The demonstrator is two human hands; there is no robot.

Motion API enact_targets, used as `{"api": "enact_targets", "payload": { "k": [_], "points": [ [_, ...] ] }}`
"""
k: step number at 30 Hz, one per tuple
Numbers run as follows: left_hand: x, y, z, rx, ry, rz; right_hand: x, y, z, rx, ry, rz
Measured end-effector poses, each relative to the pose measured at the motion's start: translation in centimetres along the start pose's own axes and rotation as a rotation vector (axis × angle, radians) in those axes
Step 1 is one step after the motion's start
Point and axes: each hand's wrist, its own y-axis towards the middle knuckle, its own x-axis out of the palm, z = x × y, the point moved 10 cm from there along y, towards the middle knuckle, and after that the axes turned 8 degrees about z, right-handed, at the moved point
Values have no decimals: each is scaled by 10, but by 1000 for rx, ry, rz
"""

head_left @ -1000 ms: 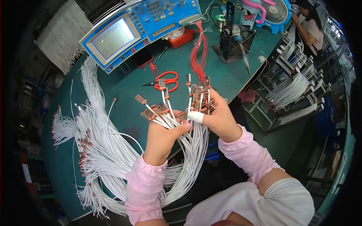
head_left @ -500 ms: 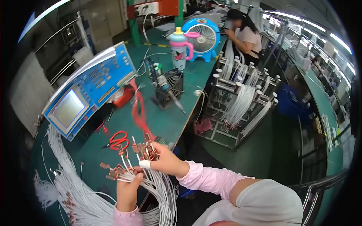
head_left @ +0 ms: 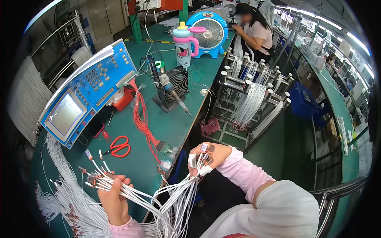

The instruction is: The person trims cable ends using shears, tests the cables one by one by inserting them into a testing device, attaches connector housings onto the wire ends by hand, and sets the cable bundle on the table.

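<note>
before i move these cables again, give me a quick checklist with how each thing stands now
1. Left hand closed around its cables: ok
2. Right hand gripping its cables near the plugs: ok
3. Every plug between the hands gathered into a bunch: not ok, one stray plug sticks up outside both
4. Scissors lying on the table, not in a hand: ok
5. Soldering iron cool: cannot tell, it leans at its stand with the tip out
6. Tester screen reading: cannot tell, lit but too small to read
</note>
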Motion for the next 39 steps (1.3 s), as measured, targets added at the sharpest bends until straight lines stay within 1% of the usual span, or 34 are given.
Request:
{"api": "enact_targets", "payload": {
  "k": [2, 3, 4, 5, 6, 8, 9, 10, 11, 12, 13, 14, 15, 16, 18, 20, 21, 22, 24, 26, 27, 29, 31, 32, 33, 35, 39],
  "points": [
    [1, 0, -3, -15, 18, -3, -8, -7, 29, 90, -5, -68],
    [2, 0, -4, -22, 36, -9, -11, -14, 48, 213, 47, -124],
    [-1, 1, -4, -20, 21, 41, -19, -19, 57, 225, -3, -132],
    [-4, 5, -10, -33, 11, 19, -27, -24, 65, 236, -55, -144],
    [-5, 7, -13, -48, 0, 0, -44, -27, 77, 264, -300, -115],
    [-8, 4, -17, -54, 11, 49, -93, -38, 78, 318, -888, 166],
    [-3, 3, -20, -66, 44, 1, -102, -36, 56, 279, -1233, 315],
    [3, 3, -22, -75, 76, -51, -101, -35, 45, 331, -1374, 353],
    [7, 1, -23, -71, 78, -55, -93, -27, 23, 383, -1515, 389],
    [7, 2, -25, -70, 84, -54, -70, -10, 7, 148, -1257, 352],
    [10, 2, -26, -46, 99, -89, -40, 7, -3, -40, -1002, 243],
    [13, 2, -26, -22, 116, -122, -6, 23, -14, -109, -742, 112],
    [11, 2, -26, -40, 128, -82, 20, 37, -16, -129, -464, 37],
    [12, 2, -25, -23, 107, -66, 37, 52, -20, -106, -413, 53],
    [10, 2, -22, 20, 117, -42, 48, 80, -25, -182, -473, 258],
    [4, 4, -16, 147, 177, -53, 58, 105, -8, -137, -366, 266],
    [3, 5, -15, 189, 201, -47, 61, 113, -9, -237, -294, 333],
    [5, 4, -12, 184, 204, -39, 63, 119, -3, -245, -282, 318],
    [3, 7, -9, 164, 235, -44, 60, 123, -6, -297, -318, 420],
    [-3, 13, -17, 116, 149, -38, 58, 126, -1, -261, -228, 404],
    [-1, 13, -16, 116, 154, -36, 57, 127, 3, -226, -190, 377],
    [-4, 15, -22, 54, 125, -8, 53, 127, 6, -203, -267, 367],
    [-1, 13, -23, 23, 75, -22, 53, 130, 20, -71, -153, 335],
    [-1, 13, -25, 5, 55, -22, 51, 131, 24, -68, -90, 343],
    [-1, 13, -27, -3, 55, -36, 52, 133, 24, -80, 91, 325],
    [0, 13, -29, -21, 87, -62, 49, 136, 24, -37, 164, 308],
    [2, 10, -26, -59, 101, -51, 49, 137, 25, 2, 169, 338]
  ]
}}
